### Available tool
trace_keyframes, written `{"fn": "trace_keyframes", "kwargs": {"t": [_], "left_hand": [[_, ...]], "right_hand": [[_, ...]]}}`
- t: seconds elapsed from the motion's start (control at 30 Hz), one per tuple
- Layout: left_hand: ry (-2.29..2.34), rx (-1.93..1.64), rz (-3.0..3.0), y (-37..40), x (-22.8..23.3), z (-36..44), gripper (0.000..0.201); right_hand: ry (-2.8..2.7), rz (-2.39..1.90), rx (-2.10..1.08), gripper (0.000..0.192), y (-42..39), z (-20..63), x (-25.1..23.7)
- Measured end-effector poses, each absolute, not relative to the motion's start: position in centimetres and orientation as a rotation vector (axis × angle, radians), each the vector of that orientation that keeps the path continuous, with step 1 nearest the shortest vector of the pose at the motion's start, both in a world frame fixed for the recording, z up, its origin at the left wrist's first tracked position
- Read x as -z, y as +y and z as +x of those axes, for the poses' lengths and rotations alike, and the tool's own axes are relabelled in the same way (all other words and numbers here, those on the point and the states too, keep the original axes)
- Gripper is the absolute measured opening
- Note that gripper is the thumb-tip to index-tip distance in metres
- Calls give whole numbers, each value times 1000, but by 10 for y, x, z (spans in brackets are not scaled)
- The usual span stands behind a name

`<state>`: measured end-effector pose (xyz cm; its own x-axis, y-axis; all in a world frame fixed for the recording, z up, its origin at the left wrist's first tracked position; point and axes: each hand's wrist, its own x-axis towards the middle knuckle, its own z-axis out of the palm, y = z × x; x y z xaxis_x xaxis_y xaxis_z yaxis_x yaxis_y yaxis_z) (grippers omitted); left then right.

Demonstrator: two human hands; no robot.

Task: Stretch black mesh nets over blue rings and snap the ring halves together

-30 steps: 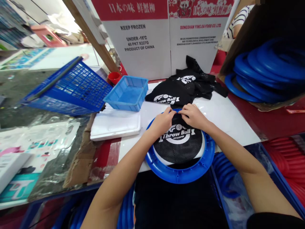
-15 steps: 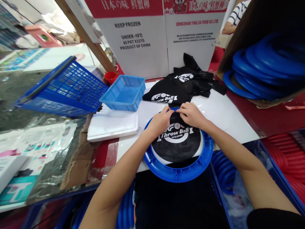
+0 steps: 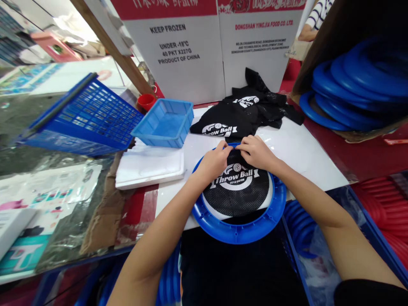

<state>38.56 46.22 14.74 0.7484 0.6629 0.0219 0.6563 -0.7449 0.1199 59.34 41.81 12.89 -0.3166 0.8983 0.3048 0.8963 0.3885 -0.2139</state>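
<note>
A blue plastic ring [image 3: 236, 235] lies at the near edge of the white work surface, overhanging it toward my body. Inside the ring is a round black mesh cloth [image 3: 239, 199] printed "Throw Ball". My left hand [image 3: 218, 160] and my right hand [image 3: 255, 151] meet at the ring's far side. Both have fingers pinched on the cloth's edge against the rim, the fingertips almost touching. Just beyond them, more black printed mesh cloths [image 3: 245, 112] lie in a loose heap.
A shallow light-blue tray [image 3: 159, 142] rests on white foam [image 3: 149, 170] at the left, beside a blue basket [image 3: 86, 119] and a red cup [image 3: 147, 101]. Blue rings [image 3: 347, 93] fill a carton at right; red rings [image 3: 382, 204] sit below. A printed carton [image 3: 178, 76] stands behind.
The view has shifted very slightly. Both hands keep the same pinch at the ring's far rim, and the ring and cloth stay in place.
</note>
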Motion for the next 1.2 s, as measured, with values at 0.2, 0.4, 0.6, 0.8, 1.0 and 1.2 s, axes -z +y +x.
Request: {"fn": "trace_keyframes", "kwargs": {"t": [0.2,0.4,0.6,0.8,1.0,1.2], "left_hand": [[1098,43,2891,458,-153,386,47],[1147,117,2903,455,-158,387,47],[1138,58,2865,466,-168,370,39],[891,-189,2713,447,-188,349,14],[463,98,2593,374,-177,339,25],[680,25,2475,346,-162,349,8]], "right_hand": [[-2275,-1553,-53,35,417,594,-131],[-2252,-1568,-107,32,420,594,-128],[-2201,-1490,-214,31,425,598,-122],[-2173,-1477,-203,24,434,602,-115],[-2108,-1531,-111,27,440,603,-118],[-2105,-1692,68,28,444,600,-120]]}}
